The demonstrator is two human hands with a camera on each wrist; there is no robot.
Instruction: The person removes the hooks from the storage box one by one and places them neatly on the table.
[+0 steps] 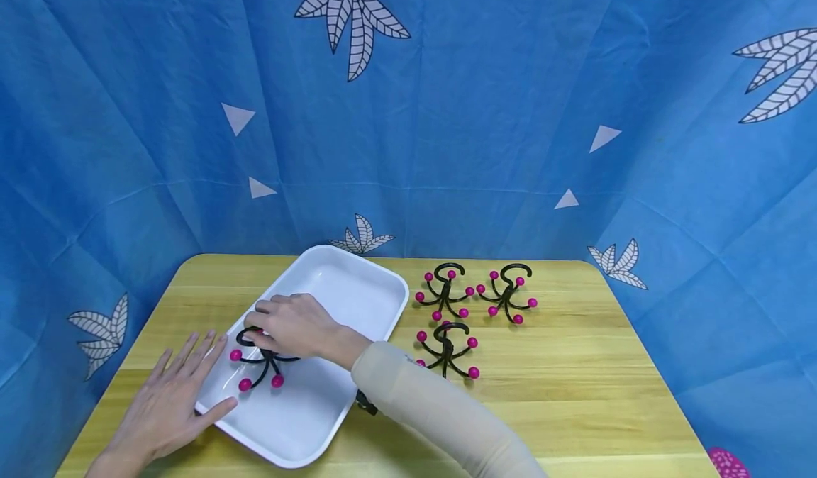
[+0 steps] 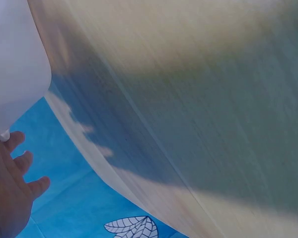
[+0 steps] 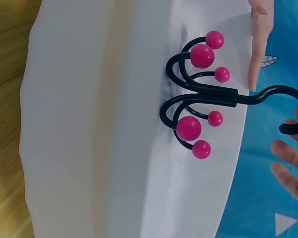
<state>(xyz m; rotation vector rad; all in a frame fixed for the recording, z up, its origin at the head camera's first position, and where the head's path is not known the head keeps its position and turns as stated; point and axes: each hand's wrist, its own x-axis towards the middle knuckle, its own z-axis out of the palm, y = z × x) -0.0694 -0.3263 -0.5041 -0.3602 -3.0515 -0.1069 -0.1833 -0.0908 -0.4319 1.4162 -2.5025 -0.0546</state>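
Note:
My right hand [image 1: 293, 325] pinches the curved top of a black multi-arm hook [image 3: 218, 96] whose arms end in pink balls. The hook stands upright in the left part of a white tray [image 1: 357, 279], its ball-tipped arms low over the tray floor. In the right wrist view only some fingers [image 3: 290, 153] of that hand show, at the hook's open curl. My left hand [image 1: 169, 400] lies with straight, spread fingers along the tray's left edge, thumb over the rim. The left wrist view has part of this hand [image 2: 12, 188] against the tray corner [image 2: 20, 64].
Three more such hooks stand on the wooden table [image 1: 562, 393] right of the tray: one at the back [image 1: 445, 293], one beside it [image 1: 507, 295] and a nearer one [image 1: 448, 350], partly behind my right sleeve [image 1: 440, 414]. A blue patterned curtain [image 1: 498, 109] surrounds the table.

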